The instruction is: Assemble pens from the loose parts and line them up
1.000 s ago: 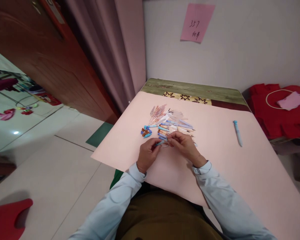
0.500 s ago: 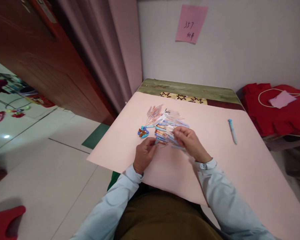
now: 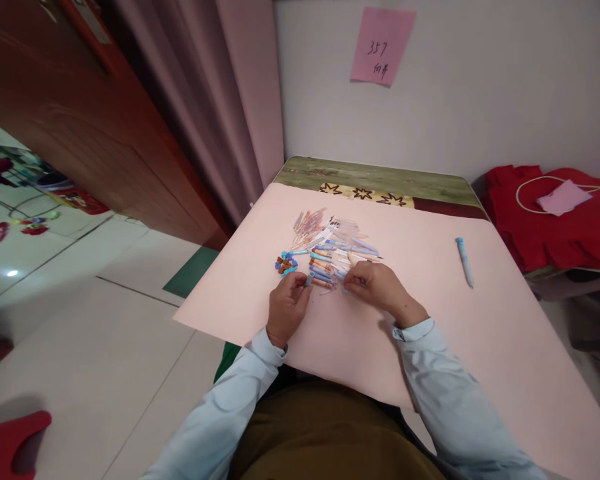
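Note:
My left hand (image 3: 287,307) pinches a short light-blue pen barrel (image 3: 309,279) between thumb and fingertips, its round end facing up. My right hand (image 3: 377,290) is closed in a pinch just right of the row of barrels; whatever its fingertips hold is too small to make out. Between and beyond the hands lie several blue and orange pen barrels (image 3: 321,268). Behind them are white refills (image 3: 325,233) and a heap of pinkish clear tubes (image 3: 307,225). Small blue and brown pen toppers (image 3: 286,265) form a cluster beyond my left hand.
A whole light-blue pen (image 3: 464,262) lies apart on the right of the pink-covered table (image 3: 480,353). Red cloth (image 3: 510,233) is piled beside the table's right edge. A curtain (image 3: 240,87) and a wooden door (image 3: 105,133) stand at the left.
My right hand has come down and slightly nearer to me, its fingers now lower beside the barrels. My left hand keeps the blue barrel and has shifted slightly left.

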A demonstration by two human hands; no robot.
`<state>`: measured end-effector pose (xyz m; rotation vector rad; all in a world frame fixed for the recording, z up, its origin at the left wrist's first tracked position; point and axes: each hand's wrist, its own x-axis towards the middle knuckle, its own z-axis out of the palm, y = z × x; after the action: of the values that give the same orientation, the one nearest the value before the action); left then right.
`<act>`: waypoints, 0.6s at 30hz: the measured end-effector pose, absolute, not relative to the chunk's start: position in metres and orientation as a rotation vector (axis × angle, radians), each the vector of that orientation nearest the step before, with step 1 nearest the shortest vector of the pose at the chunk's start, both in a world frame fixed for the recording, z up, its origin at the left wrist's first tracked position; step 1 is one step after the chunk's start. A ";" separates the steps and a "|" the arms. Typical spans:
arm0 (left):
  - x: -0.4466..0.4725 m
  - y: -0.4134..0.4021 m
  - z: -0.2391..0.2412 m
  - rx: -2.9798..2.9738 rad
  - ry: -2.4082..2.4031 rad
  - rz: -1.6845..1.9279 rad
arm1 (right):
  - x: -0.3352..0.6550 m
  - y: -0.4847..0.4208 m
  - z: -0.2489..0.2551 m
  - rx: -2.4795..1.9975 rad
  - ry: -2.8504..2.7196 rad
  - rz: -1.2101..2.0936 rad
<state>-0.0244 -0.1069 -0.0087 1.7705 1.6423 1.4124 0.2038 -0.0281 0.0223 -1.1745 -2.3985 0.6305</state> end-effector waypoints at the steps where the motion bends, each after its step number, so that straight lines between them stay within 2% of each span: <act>1: -0.025 -0.107 -0.009 1.780 1.646 1.409 | 0.202 -0.029 0.023 -1.200 -2.462 0.560; 9: -0.024 -0.106 -0.011 1.796 1.608 1.360 | 0.193 -0.036 0.030 -1.365 -2.660 0.240; 18: -0.025 -0.106 -0.012 1.832 1.615 1.344 | 0.186 -0.036 0.035 -1.473 -2.695 0.216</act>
<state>-0.0245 -0.1058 -0.0120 1.8319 1.6151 1.3445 0.1861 -0.0363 0.0347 -1.4732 -2.6951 0.2157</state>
